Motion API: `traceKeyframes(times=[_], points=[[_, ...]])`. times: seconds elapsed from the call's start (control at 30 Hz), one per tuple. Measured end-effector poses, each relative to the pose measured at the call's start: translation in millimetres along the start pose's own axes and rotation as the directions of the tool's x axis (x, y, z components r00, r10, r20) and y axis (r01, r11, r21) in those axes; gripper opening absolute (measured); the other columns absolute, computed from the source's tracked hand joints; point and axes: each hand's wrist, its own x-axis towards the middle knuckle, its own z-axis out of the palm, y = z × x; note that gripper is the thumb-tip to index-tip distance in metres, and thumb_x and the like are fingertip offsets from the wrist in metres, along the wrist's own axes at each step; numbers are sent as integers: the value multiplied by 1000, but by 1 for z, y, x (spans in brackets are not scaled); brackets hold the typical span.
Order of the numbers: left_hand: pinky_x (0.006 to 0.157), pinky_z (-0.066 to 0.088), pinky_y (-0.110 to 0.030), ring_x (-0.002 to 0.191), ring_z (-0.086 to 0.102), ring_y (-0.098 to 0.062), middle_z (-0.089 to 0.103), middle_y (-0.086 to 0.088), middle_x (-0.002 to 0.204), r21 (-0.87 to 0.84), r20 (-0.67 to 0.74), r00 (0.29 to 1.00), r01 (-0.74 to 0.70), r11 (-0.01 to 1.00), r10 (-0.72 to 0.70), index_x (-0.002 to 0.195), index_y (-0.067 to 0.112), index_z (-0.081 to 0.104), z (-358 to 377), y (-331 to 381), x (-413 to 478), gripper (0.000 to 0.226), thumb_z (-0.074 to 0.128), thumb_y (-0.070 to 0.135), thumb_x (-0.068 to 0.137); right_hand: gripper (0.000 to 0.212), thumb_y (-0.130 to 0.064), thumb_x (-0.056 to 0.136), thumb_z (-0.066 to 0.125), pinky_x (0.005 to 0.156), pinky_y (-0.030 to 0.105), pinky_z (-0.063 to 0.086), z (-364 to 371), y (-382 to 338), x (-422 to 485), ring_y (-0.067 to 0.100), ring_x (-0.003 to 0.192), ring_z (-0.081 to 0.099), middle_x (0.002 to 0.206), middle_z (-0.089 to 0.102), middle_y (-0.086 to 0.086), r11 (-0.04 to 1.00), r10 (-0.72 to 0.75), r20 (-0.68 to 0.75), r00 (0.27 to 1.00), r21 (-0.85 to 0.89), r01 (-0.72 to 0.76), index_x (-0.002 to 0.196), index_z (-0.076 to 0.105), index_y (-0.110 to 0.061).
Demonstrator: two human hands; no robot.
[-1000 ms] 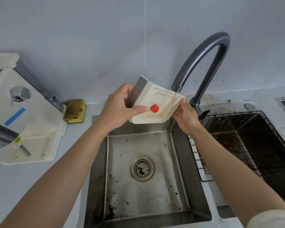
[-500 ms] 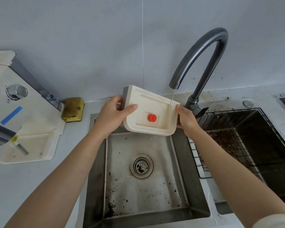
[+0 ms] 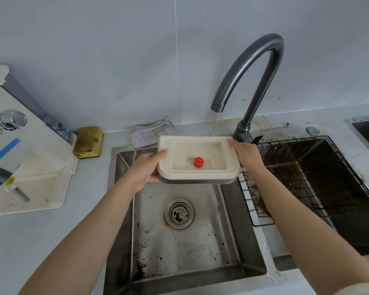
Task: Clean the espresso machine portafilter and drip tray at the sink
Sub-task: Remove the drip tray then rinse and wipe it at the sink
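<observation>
The cream drip tray with a red float knob is held level over the steel sink, open side up. My left hand grips its left edge and my right hand grips its right edge. A thin stream of water runs from the dark curved faucet down to the tray's back right rim. The espresso machine stands on the counter at the left. No portafilter is in view.
A yellow sponge lies behind the sink's left corner and a crumpled cloth lies behind the tray. Coffee grounds speckle the sink floor around the drain. A black wire rack sits over a second dirty basin at the right.
The tray has been tipped from tilted with its open side facing me to flat and level, and lowered under the faucet. Both hands have kept their hold on it.
</observation>
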Motion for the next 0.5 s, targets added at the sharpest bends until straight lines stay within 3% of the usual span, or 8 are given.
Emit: traceKeyframes(times=[0.13,0.37,0.5], points=[[68,57,-35,84,68,-21,70,-11,94,-29,40,996,83,996,-82,93,12,63,8,-17,7,23,50,31,93,47,-44,85,55,46,22,27,-7,1,0,11,47,35,50,39,-4,995,-29,-62,998,-98,22,50,37,-18],[56,58,-30,76,69,-18,71,-9,87,-83,83,986,150,985,-143,89,11,63,17,-32,12,25,50,32,93,48,-47,81,56,47,23,26,-15,1,-3,11,47,34,51,36,-5,982,-36,-88,996,-189,18,50,34,-19],[59,58,-31,78,69,-18,71,-7,87,-112,107,984,153,982,-141,92,12,63,23,-36,14,25,49,32,93,50,-48,82,57,46,23,24,-20,0,-3,10,45,31,49,33,-6,977,-81,-112,990,-204,56,50,31,-19]])
